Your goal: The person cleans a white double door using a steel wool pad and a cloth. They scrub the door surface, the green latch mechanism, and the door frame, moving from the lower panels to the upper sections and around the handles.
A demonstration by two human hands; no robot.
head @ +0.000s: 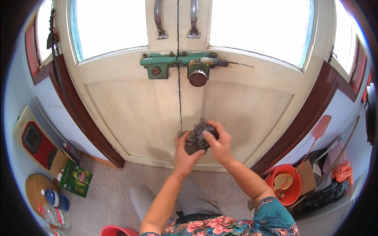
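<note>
A dark grey, shaggy wad [202, 132], either a scouring pad or a bunched rag, is between my hands in front of the double door's lower panels. My right hand [221, 144] grips its right side, thumb across the near face and fingers behind. My left hand [186, 156] curls around its lower left, where a darker, smoother part shows between thumb and fingers. Whether that part is a separate piece I cannot tell. The cream double door [133, 109] stands closed behind, its centre seam running down to my hands.
Above my hands, a green slide-bolt lock [159, 60] with a round knob [198, 78] spans the seam. At right stands a red bucket [296, 188] with a pink fly swatter [321, 126]. At left are a green carton [76, 178] and several bottles [57, 199]. Another red bucket [110, 230] is at the bottom edge.
</note>
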